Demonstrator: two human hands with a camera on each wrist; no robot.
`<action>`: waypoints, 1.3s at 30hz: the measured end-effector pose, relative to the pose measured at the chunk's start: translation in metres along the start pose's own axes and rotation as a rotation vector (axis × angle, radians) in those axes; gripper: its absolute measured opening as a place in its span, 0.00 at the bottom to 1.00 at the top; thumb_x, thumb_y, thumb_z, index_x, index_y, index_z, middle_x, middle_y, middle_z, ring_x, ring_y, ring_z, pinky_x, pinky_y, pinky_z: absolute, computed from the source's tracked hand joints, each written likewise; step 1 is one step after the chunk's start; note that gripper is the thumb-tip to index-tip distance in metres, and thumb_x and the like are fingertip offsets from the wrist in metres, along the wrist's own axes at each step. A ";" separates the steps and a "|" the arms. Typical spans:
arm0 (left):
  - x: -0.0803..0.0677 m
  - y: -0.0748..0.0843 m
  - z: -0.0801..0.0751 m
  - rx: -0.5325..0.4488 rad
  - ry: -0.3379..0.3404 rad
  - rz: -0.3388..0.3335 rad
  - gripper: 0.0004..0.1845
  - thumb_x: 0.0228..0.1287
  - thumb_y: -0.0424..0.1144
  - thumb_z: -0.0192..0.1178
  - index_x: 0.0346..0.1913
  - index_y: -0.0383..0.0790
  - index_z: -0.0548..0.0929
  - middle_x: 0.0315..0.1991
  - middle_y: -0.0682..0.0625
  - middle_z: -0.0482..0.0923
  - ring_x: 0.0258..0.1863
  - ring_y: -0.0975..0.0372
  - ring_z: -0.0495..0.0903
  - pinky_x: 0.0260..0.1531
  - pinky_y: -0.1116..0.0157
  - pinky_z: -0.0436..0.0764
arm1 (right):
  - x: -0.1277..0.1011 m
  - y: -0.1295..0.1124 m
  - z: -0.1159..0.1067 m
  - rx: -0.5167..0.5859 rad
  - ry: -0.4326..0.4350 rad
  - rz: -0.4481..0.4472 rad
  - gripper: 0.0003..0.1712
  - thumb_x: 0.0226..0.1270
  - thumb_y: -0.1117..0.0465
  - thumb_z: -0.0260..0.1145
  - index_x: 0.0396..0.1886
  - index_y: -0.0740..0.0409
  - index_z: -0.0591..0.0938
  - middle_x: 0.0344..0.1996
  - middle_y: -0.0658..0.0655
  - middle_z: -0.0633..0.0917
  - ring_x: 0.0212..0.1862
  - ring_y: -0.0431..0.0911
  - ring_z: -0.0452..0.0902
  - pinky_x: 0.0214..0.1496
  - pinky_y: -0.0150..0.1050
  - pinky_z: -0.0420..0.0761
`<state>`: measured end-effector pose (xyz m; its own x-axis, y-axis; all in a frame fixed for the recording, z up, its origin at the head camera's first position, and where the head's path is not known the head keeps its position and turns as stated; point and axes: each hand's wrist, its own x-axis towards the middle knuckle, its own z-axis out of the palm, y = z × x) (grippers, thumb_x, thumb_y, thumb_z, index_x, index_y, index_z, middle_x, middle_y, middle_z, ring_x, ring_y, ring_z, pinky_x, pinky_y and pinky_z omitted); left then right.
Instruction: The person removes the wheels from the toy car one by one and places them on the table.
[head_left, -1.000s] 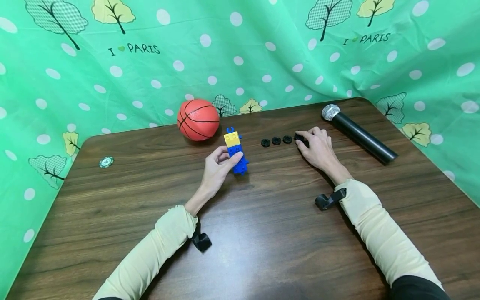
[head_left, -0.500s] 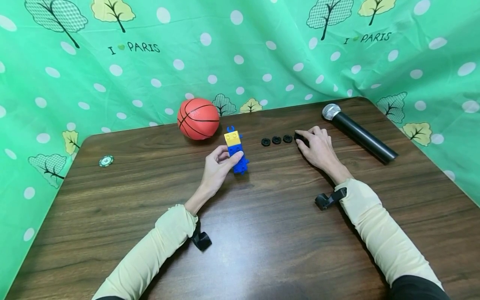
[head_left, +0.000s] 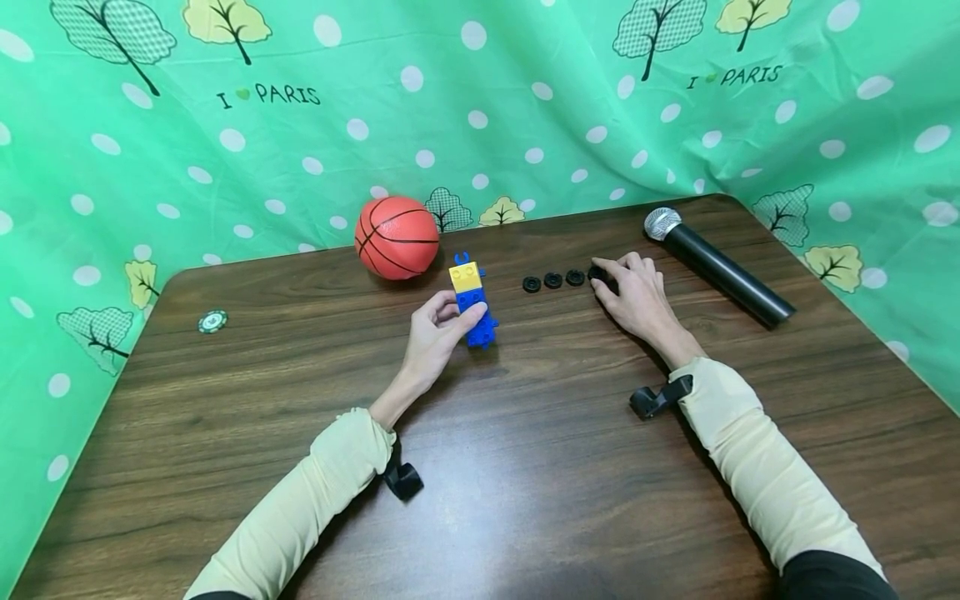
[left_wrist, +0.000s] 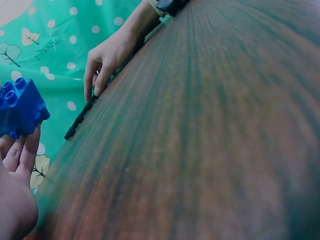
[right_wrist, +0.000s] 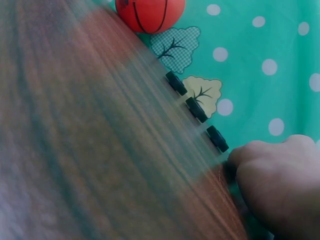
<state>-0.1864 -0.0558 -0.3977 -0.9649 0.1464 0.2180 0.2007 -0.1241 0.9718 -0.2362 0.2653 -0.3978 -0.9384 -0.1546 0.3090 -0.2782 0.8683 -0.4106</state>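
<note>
A blue and yellow brick block [head_left: 473, 302] lies on the brown table [head_left: 525, 467]. My left hand [head_left: 441, 325] grips its near blue end [left_wrist: 20, 107] between thumb and fingers. To the right, a row of small black wheels [head_left: 552, 281] lies on the table, also seen edge-on in the right wrist view as small black wheels [right_wrist: 196, 109]. My right hand [head_left: 630, 287] has its fingers curled over the rightmost black wheel [head_left: 597, 274] of that row, which is mostly hidden under the fingertips [right_wrist: 250, 155].
An orange toy basketball [head_left: 396, 237] sits behind the block by the green curtain. A black microphone [head_left: 716, 265] lies at the back right. A green poker chip [head_left: 213, 322] rests near the left edge. Wrist camera mounts [head_left: 658, 398] stick out below both sleeves.
</note>
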 end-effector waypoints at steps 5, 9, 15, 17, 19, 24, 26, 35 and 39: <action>-0.001 0.001 -0.001 0.003 0.010 0.007 0.12 0.70 0.36 0.65 0.50 0.32 0.81 0.33 0.53 0.85 0.32 0.66 0.84 0.40 0.70 0.80 | 0.000 -0.003 0.000 0.006 -0.002 0.010 0.25 0.78 0.60 0.61 0.69 0.67 0.75 0.50 0.71 0.74 0.53 0.67 0.64 0.53 0.64 0.63; -0.002 0.002 -0.001 0.008 0.005 0.005 0.13 0.70 0.37 0.65 0.50 0.31 0.81 0.32 0.53 0.84 0.31 0.67 0.82 0.38 0.71 0.79 | 0.001 -0.005 0.000 0.011 0.038 0.038 0.26 0.77 0.58 0.61 0.68 0.68 0.75 0.51 0.71 0.75 0.53 0.67 0.65 0.53 0.63 0.64; -0.005 0.004 -0.004 0.051 -0.052 -0.014 0.20 0.69 0.41 0.64 0.56 0.30 0.80 0.39 0.48 0.86 0.36 0.65 0.84 0.42 0.70 0.81 | -0.001 -0.017 0.000 0.098 0.235 -0.082 0.20 0.75 0.63 0.63 0.60 0.70 0.79 0.46 0.71 0.75 0.47 0.66 0.65 0.49 0.60 0.65; -0.006 0.006 -0.005 0.052 -0.087 -0.020 0.21 0.71 0.41 0.63 0.59 0.30 0.79 0.42 0.43 0.87 0.40 0.61 0.86 0.45 0.67 0.82 | -0.004 -0.027 0.000 0.144 0.284 -0.179 0.19 0.73 0.66 0.65 0.59 0.71 0.80 0.45 0.71 0.76 0.45 0.65 0.66 0.48 0.57 0.66; -0.007 0.008 -0.007 0.041 -0.126 -0.029 0.21 0.73 0.41 0.62 0.61 0.29 0.78 0.45 0.37 0.86 0.42 0.57 0.88 0.46 0.64 0.83 | -0.007 -0.041 -0.001 0.186 0.304 -0.286 0.18 0.71 0.67 0.66 0.57 0.70 0.81 0.43 0.69 0.77 0.44 0.62 0.68 0.46 0.53 0.67; -0.009 0.011 -0.012 0.088 -0.189 -0.077 0.24 0.75 0.42 0.61 0.67 0.34 0.76 0.45 0.35 0.87 0.40 0.54 0.87 0.28 0.66 0.81 | -0.018 -0.077 -0.001 0.258 0.236 -0.500 0.22 0.69 0.66 0.70 0.60 0.68 0.80 0.44 0.66 0.79 0.47 0.57 0.74 0.50 0.48 0.72; -0.009 0.013 -0.016 0.124 -0.208 -0.095 0.24 0.75 0.43 0.60 0.68 0.37 0.76 0.43 0.39 0.88 0.39 0.53 0.87 0.20 0.66 0.75 | -0.023 -0.088 -0.001 0.273 0.169 -0.543 0.28 0.68 0.65 0.71 0.65 0.68 0.76 0.49 0.67 0.79 0.51 0.56 0.75 0.55 0.49 0.75; -0.012 0.019 -0.028 0.226 -0.355 -0.146 0.23 0.75 0.44 0.60 0.66 0.37 0.79 0.47 0.41 0.84 0.41 0.52 0.84 0.38 0.63 0.79 | -0.038 -0.111 0.005 0.311 -0.020 -0.629 0.34 0.67 0.67 0.74 0.70 0.66 0.73 0.63 0.64 0.75 0.63 0.55 0.73 0.64 0.51 0.74; -0.012 0.021 -0.033 0.276 -0.394 -0.124 0.22 0.74 0.42 0.61 0.64 0.36 0.81 0.50 0.42 0.83 0.46 0.53 0.80 0.43 0.62 0.78 | -0.041 -0.114 0.008 0.330 -0.005 -0.684 0.29 0.64 0.69 0.75 0.64 0.67 0.78 0.59 0.62 0.77 0.60 0.53 0.74 0.62 0.49 0.75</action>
<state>-0.1758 -0.0931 -0.3827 -0.8578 0.5099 0.0654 0.1773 0.1740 0.9686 -0.1672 0.1687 -0.3703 -0.5354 -0.6106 0.5836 -0.8446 0.3923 -0.3644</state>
